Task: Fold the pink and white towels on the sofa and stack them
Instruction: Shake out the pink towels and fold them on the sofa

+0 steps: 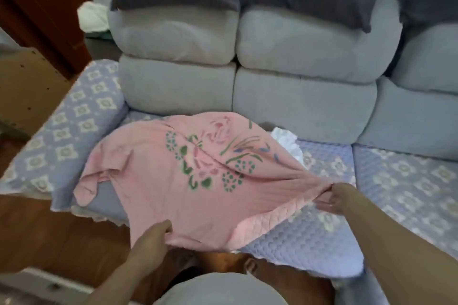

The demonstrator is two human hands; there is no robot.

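Observation:
A pink towel [158,181] with a green and purple flower print lies spread over the sofa seat [309,235], its near edge hanging past the front. My left hand [151,238] grips that near edge low at the centre. My right hand [332,198] pinches the towel's right corner and pulls it taut. A white towel [290,141] lies crumpled behind the pink one, mostly hidden under it.
The sofa has grey back cushions [297,82] and a lilac patterned cover over the left armrest [69,131]. A wooden floor [49,235] runs along the front. Another white cloth [93,17] lies beyond the sofa at the far left, by a dark wooden door [37,7].

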